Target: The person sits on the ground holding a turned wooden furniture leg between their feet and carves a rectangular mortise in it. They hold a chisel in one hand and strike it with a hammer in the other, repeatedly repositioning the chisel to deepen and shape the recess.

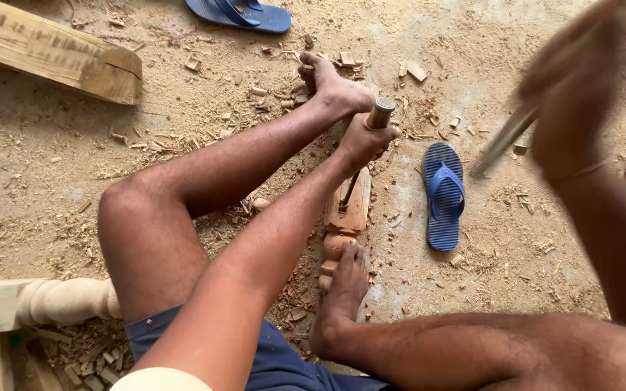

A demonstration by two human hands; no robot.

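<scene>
Two blue flip-flops [445, 194] [240, 13] (well apart), a timber beam [52, 52], scattered wood chips [269, 101].

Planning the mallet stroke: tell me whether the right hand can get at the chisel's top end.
Probably yes. The right hand is raised, blurred, holding a mallet, with open air between it and the chisel. The left hand grips below the exposed handle top.

Single head view, looking steeply down, close over sawdust floor [52, 181].
</scene>
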